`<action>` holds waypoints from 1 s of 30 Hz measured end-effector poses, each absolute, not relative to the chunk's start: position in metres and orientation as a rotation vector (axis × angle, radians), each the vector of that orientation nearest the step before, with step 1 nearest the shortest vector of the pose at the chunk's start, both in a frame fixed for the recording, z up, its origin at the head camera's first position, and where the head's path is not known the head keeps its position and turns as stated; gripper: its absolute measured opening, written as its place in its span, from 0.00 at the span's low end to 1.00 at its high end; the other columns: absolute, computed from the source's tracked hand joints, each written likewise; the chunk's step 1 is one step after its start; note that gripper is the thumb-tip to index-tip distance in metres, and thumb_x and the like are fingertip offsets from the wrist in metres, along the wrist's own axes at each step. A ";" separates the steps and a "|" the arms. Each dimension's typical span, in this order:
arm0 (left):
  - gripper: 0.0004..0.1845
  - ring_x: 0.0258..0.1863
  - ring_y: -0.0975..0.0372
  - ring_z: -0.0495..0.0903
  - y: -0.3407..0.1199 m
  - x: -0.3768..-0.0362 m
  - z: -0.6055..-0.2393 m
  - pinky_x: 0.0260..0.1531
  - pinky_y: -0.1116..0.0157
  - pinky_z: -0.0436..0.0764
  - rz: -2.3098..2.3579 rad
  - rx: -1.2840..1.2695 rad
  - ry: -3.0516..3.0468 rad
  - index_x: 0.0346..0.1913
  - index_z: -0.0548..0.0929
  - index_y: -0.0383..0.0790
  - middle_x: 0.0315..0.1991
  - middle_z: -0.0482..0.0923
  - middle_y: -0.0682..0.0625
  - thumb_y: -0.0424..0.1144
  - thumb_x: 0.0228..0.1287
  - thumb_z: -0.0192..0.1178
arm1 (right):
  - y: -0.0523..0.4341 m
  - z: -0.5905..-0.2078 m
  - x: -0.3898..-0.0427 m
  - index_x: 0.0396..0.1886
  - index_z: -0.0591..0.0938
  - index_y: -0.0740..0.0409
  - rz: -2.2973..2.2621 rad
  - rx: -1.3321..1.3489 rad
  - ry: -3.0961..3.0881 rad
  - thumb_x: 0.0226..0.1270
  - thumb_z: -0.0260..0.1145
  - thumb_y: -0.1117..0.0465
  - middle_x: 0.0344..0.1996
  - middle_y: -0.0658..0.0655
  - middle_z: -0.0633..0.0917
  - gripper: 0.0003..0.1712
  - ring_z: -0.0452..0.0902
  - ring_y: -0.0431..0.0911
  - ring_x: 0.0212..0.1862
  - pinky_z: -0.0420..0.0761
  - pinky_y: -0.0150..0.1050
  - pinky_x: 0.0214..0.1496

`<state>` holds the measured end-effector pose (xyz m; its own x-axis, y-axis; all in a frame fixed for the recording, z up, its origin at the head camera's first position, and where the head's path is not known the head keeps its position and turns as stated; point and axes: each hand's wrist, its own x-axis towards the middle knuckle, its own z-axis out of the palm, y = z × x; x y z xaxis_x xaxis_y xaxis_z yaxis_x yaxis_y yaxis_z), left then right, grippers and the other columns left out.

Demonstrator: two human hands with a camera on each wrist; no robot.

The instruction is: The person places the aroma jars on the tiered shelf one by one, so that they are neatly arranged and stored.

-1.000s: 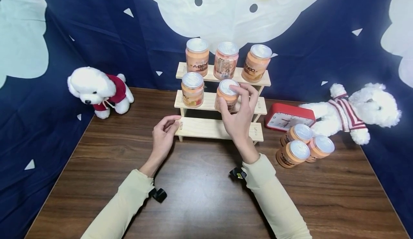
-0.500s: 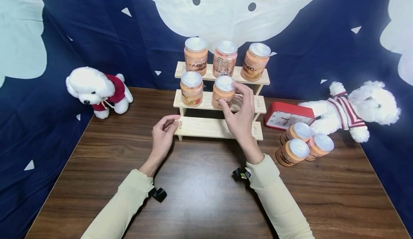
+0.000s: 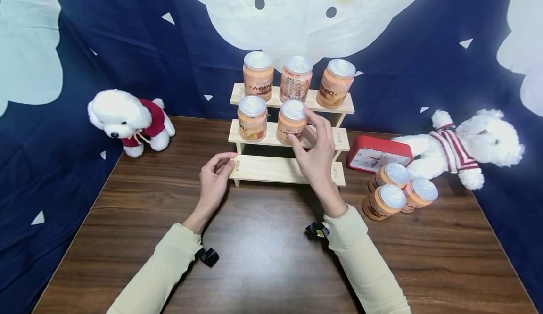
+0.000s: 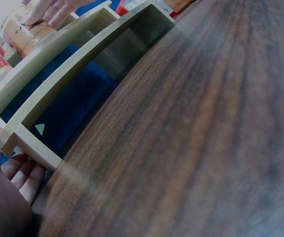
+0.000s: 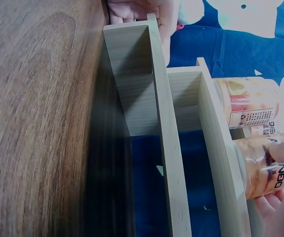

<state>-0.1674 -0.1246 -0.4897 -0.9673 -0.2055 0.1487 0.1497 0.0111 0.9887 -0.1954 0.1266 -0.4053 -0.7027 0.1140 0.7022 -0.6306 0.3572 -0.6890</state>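
Five orange silver-lidded jars stood on the stepped wooden rack (image 3: 275, 168), the right hand (image 3: 316, 151) pinching the fifth orange jar (image 3: 292, 121) on the middle step, three more orange jars (image 3: 399, 190) waiting on the dark wooden counter (image 3: 263, 257), while the left hand (image 3: 214, 177) rested loosely curled, holding nothing, at the rack's lowest step.

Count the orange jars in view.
8. Three on the rack's top step: left, middle, right. Two on the middle step: left, and one at the right hand. Three by the clock. More could be hidden.
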 end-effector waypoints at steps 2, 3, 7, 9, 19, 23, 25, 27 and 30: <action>0.11 0.46 0.72 0.89 -0.125 -0.167 -0.490 0.50 0.75 0.85 -2.044 0.055 -2.040 0.56 0.89 0.27 0.55 0.89 0.31 0.25 0.78 0.63 | 0.126 -0.406 -0.195 0.74 0.79 0.63 1.382 0.443 -1.958 0.65 0.81 0.75 0.63 0.69 0.79 0.39 0.81 0.55 0.66 0.86 0.46 0.68; 0.11 0.46 0.72 0.88 -0.125 -0.166 -0.489 0.50 0.75 0.85 -2.043 0.054 -2.042 0.56 0.89 0.27 0.55 0.89 0.30 0.25 0.78 0.63 | 0.126 -0.406 -0.194 0.74 0.79 0.63 1.373 0.437 -1.964 0.65 0.81 0.74 0.63 0.69 0.79 0.39 0.81 0.56 0.66 0.87 0.47 0.67; 0.11 0.45 0.71 0.88 -0.125 -0.166 -0.490 0.49 0.75 0.85 -2.044 0.049 -2.047 0.57 0.89 0.28 0.55 0.89 0.30 0.25 0.78 0.63 | 0.126 -0.406 -0.192 0.77 0.77 0.59 1.344 0.388 -1.987 0.64 0.83 0.72 0.63 0.67 0.80 0.43 0.81 0.56 0.65 0.88 0.50 0.64; 0.11 0.46 0.71 0.88 -0.125 -0.166 -0.490 0.50 0.75 0.85 -2.044 0.048 -2.047 0.57 0.89 0.27 0.56 0.89 0.30 0.24 0.78 0.63 | 0.126 -0.405 -0.191 0.79 0.75 0.57 1.342 0.364 -1.989 0.63 0.84 0.71 0.63 0.66 0.81 0.46 0.81 0.56 0.65 0.88 0.53 0.64; 0.11 0.46 0.72 0.88 -0.125 -0.168 -0.491 0.50 0.76 0.85 -2.038 0.027 -2.036 0.56 0.89 0.26 0.55 0.89 0.30 0.24 0.78 0.63 | 0.128 -0.379 -0.176 0.82 0.70 0.58 1.385 0.326 -1.884 0.61 0.85 0.67 0.64 0.67 0.82 0.52 0.80 0.54 0.66 0.83 0.49 0.65; 0.11 0.46 0.72 0.88 -0.124 -0.169 -0.491 0.50 0.75 0.85 -2.039 0.023 -2.032 0.56 0.89 0.26 0.55 0.89 0.29 0.23 0.77 0.63 | 0.131 -0.367 -0.167 0.81 0.70 0.59 1.391 0.336 -1.847 0.61 0.86 0.67 0.63 0.69 0.82 0.51 0.81 0.52 0.66 0.82 0.46 0.65; 0.11 0.46 0.72 0.88 -0.124 -0.169 -0.491 0.50 0.75 0.85 -2.039 0.027 -2.034 0.56 0.89 0.26 0.55 0.89 0.29 0.23 0.77 0.63 | 0.132 -0.363 -0.164 0.81 0.70 0.61 1.398 0.347 -1.836 0.60 0.85 0.69 0.63 0.69 0.82 0.51 0.81 0.51 0.66 0.82 0.46 0.65; 0.11 0.46 0.72 0.88 -0.125 -0.169 -0.491 0.50 0.75 0.85 -2.040 0.035 -2.035 0.56 0.89 0.26 0.55 0.89 0.29 0.23 0.77 0.63 | 0.134 -0.359 -0.159 0.81 0.70 0.62 1.405 0.360 -1.830 0.60 0.84 0.70 0.63 0.68 0.82 0.51 0.80 0.51 0.66 0.82 0.46 0.66; 0.11 0.47 0.72 0.88 -0.125 -0.168 -0.490 0.51 0.75 0.85 -2.040 0.046 -2.037 0.56 0.89 0.27 0.56 0.89 0.30 0.24 0.78 0.63 | 0.137 -0.353 -0.154 0.80 0.69 0.63 1.407 0.379 -1.823 0.60 0.83 0.73 0.63 0.69 0.81 0.50 0.80 0.54 0.65 0.81 0.46 0.66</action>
